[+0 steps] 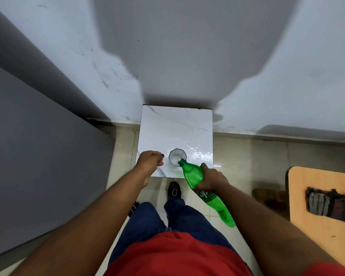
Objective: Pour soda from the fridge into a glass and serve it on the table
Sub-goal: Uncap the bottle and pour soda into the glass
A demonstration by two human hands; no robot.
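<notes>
A clear faceted glass (176,156) stands near the front edge of a small white marble-look table (175,128). My right hand (212,179) grips a green soda bottle (195,176) around its middle. The bottle is tilted, its open mouth over the glass rim, its base pointing back toward me. Pale liquid shows inside the glass. My left hand (150,161) rests on the table just left of the glass, fingers curled closed; whether it holds the cap is hidden.
The table stands against a white wall (187,56). A grey cabinet or fridge side (38,156) fills the left. An orange-topped table (317,196) with a folded cloth (331,204) is at the right. My feet stand on the tiled floor below the table.
</notes>
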